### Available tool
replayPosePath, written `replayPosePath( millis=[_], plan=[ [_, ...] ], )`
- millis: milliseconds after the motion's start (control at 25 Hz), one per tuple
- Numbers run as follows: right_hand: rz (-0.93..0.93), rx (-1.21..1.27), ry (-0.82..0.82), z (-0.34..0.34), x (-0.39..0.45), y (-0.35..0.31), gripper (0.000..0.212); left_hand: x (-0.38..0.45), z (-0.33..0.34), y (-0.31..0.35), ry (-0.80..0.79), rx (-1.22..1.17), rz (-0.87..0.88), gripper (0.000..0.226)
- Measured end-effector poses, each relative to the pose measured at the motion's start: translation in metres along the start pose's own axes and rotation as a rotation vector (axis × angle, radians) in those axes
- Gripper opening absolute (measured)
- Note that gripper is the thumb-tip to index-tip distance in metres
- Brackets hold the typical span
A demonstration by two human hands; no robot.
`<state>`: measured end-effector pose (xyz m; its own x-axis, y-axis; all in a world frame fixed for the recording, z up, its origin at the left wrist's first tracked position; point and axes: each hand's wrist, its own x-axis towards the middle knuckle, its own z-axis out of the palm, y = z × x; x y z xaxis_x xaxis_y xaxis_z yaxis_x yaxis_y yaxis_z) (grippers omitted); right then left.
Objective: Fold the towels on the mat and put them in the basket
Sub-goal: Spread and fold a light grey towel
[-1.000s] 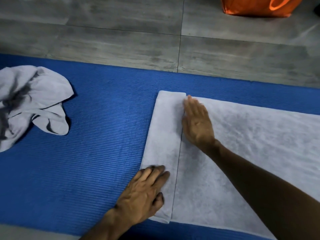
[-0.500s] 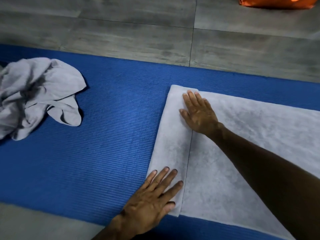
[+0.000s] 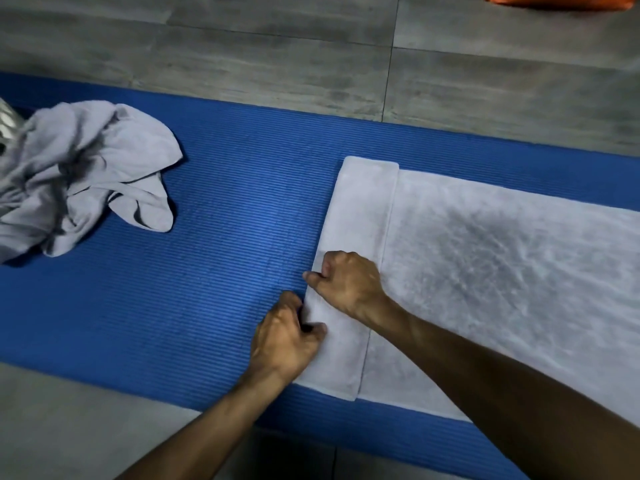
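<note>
A white towel [image 3: 502,271] lies spread flat on the right part of the blue mat [image 3: 225,254], its left end folded over into a narrow strip. My right hand [image 3: 349,282] grips the strip's left folded edge, fingers curled. Just below it, my left hand [image 3: 284,337] pinches the same edge near the mat's front. A second grey-white towel [image 3: 83,174] lies crumpled at the mat's left end. The orange basket [image 3: 561,1] shows only as a sliver at the top right.
Grey tiled floor [image 3: 277,46] surrounds the mat at the back and front. A shiny object [image 3: 7,123] peeks in at the left edge behind the crumpled towel.
Both hands were pressing flat on the folded strip. They have moved together to its left edge and curled their fingers around it. The camera has shifted left and down.
</note>
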<state>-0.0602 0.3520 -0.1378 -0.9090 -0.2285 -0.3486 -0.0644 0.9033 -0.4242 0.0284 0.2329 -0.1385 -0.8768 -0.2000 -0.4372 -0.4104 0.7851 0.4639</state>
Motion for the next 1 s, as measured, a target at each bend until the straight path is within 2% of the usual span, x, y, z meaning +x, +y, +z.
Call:
replayPosePath(
  millis=[120,200,280,360,480,560,640,760,880,920,1000],
  plan=[
    [0.039,-0.067,0.033,0.003,-0.006,-0.006,0.05,-0.004,0.004,0.003,-0.079,-0.047,-0.063,0.029],
    [0.04,-0.045,0.05,0.003,-0.012,-0.008,0.04,-0.008,0.002,0.004,-0.136,-0.189,-0.079,0.02],
    [0.092,0.095,0.039,-0.002,-0.015,-0.005,0.029,-0.016,0.0,0.008,-0.131,-0.207,-0.042,0.023],
    [0.162,0.372,0.045,-0.007,-0.019,0.006,0.029,-0.027,0.0,0.016,-0.105,-0.153,0.043,0.025],
    [0.203,0.871,0.156,-0.015,-0.038,0.028,0.033,-0.049,0.005,0.033,-0.082,-0.105,0.241,0.025],
    [0.206,1.046,0.229,-0.019,-0.052,0.049,0.03,-0.063,0.013,0.045,-0.064,-0.074,0.366,0.029],
    [0.217,1.143,0.297,-0.021,-0.064,0.07,0.03,-0.075,0.025,0.052,-0.042,-0.054,0.49,0.043],
    [0.327,1.276,0.365,-0.015,-0.08,0.1,0.027,-0.084,0.046,0.058,-0.064,0.014,0.667,0.053],
    [0.432,1.372,0.388,-0.01,-0.096,0.121,0.025,-0.089,0.064,0.059,-0.029,0.259,0.868,0.064],
    [0.452,1.376,0.386,-0.011,-0.101,0.125,0.026,-0.09,0.069,0.057,-0.003,0.356,0.908,0.07],
    [0.482,1.345,0.385,-0.014,-0.11,0.133,0.033,-0.09,0.072,0.052,0.028,0.44,0.832,0.077]
  ],
)
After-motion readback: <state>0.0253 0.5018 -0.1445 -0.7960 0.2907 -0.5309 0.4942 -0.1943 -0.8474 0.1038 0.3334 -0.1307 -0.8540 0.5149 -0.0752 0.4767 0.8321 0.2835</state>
